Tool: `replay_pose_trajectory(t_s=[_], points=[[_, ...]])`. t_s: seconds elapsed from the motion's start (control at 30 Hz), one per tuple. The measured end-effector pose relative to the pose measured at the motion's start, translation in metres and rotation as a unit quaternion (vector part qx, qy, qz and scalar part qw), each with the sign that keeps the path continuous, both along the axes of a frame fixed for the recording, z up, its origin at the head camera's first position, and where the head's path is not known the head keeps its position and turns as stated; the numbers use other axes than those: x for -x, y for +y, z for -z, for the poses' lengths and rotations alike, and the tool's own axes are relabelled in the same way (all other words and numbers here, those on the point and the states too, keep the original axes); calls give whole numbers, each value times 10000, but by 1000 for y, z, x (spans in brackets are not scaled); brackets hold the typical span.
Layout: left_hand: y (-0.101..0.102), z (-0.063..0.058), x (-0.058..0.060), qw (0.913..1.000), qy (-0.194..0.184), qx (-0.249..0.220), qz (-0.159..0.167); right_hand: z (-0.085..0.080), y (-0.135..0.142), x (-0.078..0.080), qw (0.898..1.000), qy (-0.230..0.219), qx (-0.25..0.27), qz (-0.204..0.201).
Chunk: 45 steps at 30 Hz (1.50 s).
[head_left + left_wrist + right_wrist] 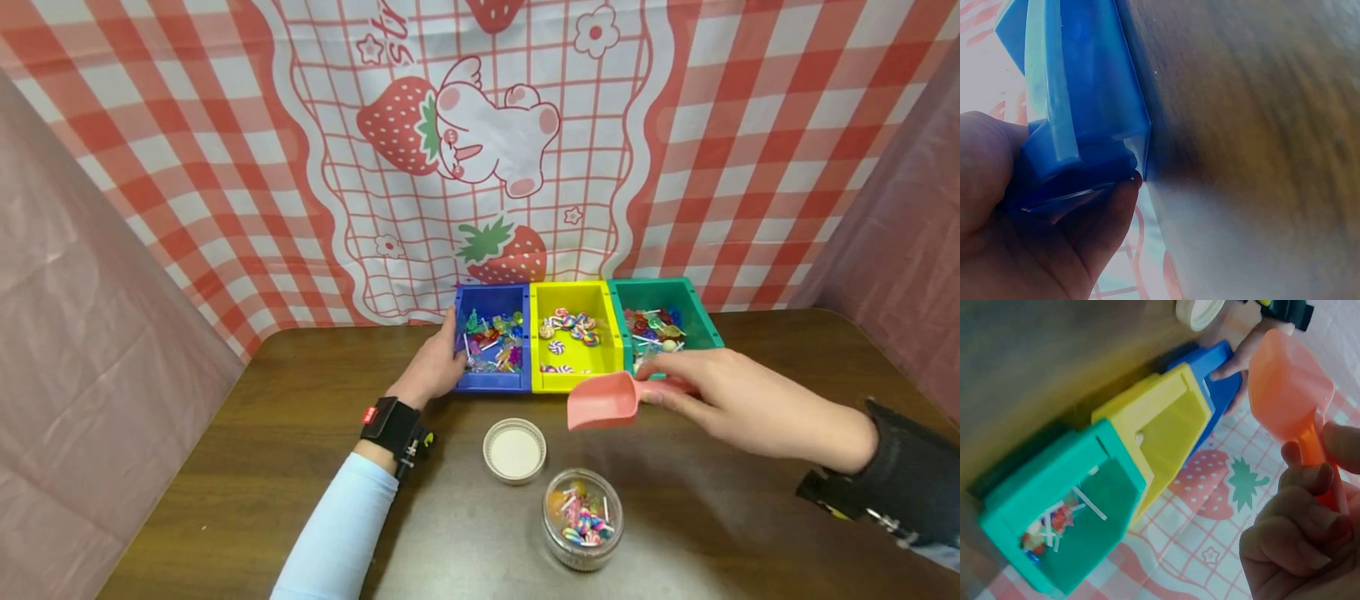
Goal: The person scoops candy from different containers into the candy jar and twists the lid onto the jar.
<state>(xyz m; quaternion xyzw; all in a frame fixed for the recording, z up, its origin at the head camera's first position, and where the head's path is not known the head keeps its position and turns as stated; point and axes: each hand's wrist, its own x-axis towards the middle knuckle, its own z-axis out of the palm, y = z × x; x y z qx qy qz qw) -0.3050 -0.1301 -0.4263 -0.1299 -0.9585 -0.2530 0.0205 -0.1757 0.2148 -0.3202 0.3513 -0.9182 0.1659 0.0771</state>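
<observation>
My left hand grips the outer side of the blue bin, thumb and fingers about its wall in the left wrist view. My right hand holds a pink scoop by its handle, fingers curled round it. The scoop's bowl hangs in front of the yellow bin and the green bin, and no candies show in it. Small candies and lollipops lie in all three joined bins, with striped swirl lollipops in the yellow one.
A clear round jar with mixed candies inside stands open near the front. Behind it to the left, a white lid lies on the brown table. A checked strawberry cloth hangs right behind the bins.
</observation>
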Motion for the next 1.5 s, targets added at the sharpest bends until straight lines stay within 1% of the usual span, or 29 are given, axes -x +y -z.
replay_pose_trajectory(t_s=[0.07,0.27,0.37,0.47,0.53,0.63,0.73,0.9,1.0,1.1,1.17,1.3,1.43,1.5], points=[[0,0,0,10000,-13,-26,2,-3,-8,14,9998,30,-155,137],[0,1,1,10000,-86,-30,-29,-10,-40,59,9973,349,-573,291],[0,1,1,9999,-83,-69,-17,-12,-58,80,9957,442,-691,426],[1,1,1,9999,-77,-108,11,-12,-75,97,9937,622,-784,500],[1,1,1,9999,-72,-103,21,-10,-87,107,9925,780,-830,436],[1,2,0,9999,-72,-77,33,-5,-104,119,9907,1009,-889,212],[2,3,-1,9999,-81,-68,27,3,-119,129,9858,1307,-1054,-34],[1,1,-1,9999,-98,-100,24,15,-138,141,9697,1843,-1585,-237],[1,0,-1,9999,-102,-99,39,23,-145,146,9586,2195,-1792,-266],[1,-2,-1,9999,-97,-99,49,29,-150,149,9491,2441,-1972,-255],[1,-3,-1,9999,-78,-106,49,33,-154,150,9455,2451,-2135,-216],[1,-3,-1,9999,-60,-114,38,33,-165,148,9386,2316,-2548,-199],[0,-2,-1,9999,-48,-88,15,30,-174,143,9400,2094,-2690,-112],[-1,-2,0,10000,-37,-73,22,28,-177,141,9417,2043,-2673,-70]])
